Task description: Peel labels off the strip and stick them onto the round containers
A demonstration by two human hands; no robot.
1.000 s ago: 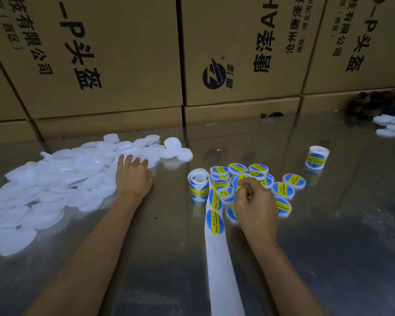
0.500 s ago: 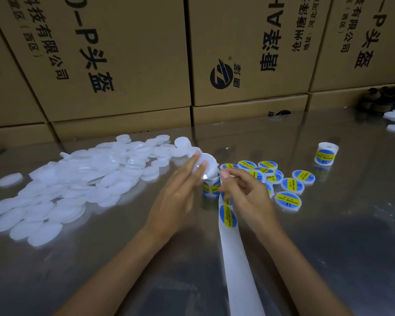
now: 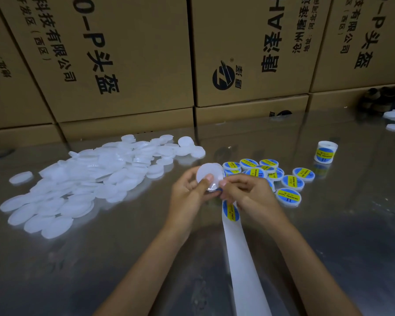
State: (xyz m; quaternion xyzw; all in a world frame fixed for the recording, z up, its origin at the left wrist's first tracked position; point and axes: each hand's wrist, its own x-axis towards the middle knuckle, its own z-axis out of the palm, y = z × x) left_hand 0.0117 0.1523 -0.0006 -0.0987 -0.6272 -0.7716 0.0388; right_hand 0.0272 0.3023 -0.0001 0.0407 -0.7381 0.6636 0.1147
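Head view showed blue-and-yellow labels reading "SOLDERING PASTE" on the finished containers (image 3: 290, 197) and cartons (image 3: 123, 53) behind printed "头盔". Since a second earlier the left hand (image 3: 189, 192) had left the white pile (image 3: 82, 176) and now gripped a blank round container (image 3: 209, 175) above the strip (image 3: 240, 242), the right hand (image 3: 249, 195) pinching a blue-edged label beneath it. The bench (image 3: 340, 236) was shiny and reflective.
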